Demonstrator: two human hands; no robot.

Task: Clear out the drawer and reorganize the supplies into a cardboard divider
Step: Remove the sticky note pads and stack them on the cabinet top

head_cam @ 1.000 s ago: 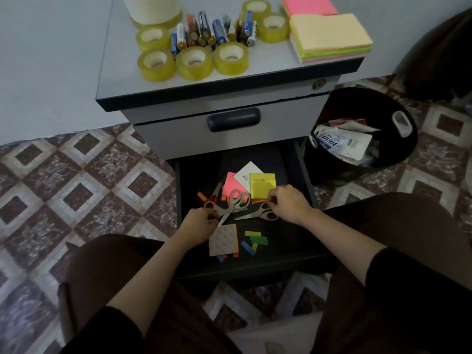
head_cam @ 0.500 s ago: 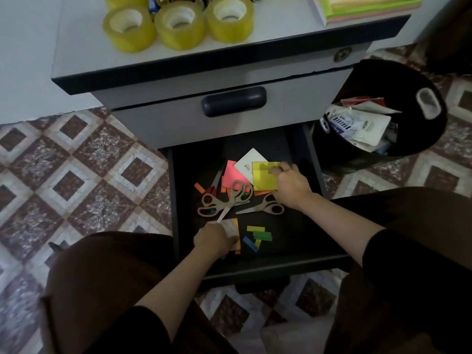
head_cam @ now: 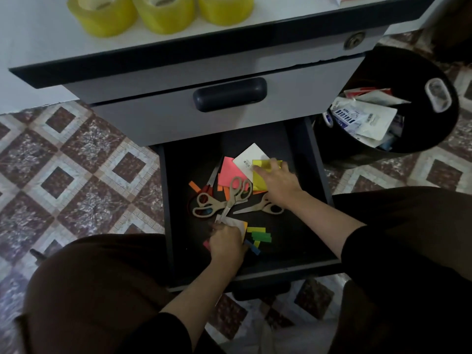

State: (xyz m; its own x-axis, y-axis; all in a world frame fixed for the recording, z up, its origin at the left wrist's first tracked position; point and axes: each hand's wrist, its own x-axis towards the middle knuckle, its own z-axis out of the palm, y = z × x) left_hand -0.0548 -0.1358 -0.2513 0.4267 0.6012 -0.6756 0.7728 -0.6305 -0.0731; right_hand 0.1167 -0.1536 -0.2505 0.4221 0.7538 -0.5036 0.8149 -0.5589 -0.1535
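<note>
1. Left hand (head_cam: 227, 242): clenched round a pale card (head_cam: 236, 223), at 6 o'clock in the open drawer (head_cam: 318, 200).
2. Right hand (head_cam: 279, 186): at 1 o'clock from the left hand, fingers curled on a yellow sticky-note pad (head_cam: 259, 178), grasping it.
3. Beige-handled scissors (head_cam: 236, 191): between the hands, crossing a second pair (head_cam: 204, 206); a third pair (head_cam: 268, 207) lies just beside the right wrist.
4. Pink sticky-note pad (head_cam: 229, 172) and white card (head_cam: 249, 157): at 9 and 11 o'clock of the yellow pad.
5. Coloured paper strips (head_cam: 260, 236): at 3 o'clock of the left hand.
6. Yellow tape rolls (head_cam: 163, 11): on the cabinet top (head_cam: 281, 10), 12 o'clock; black waste bin (head_cam: 339, 152), 2 o'clock of the drawer.
</note>
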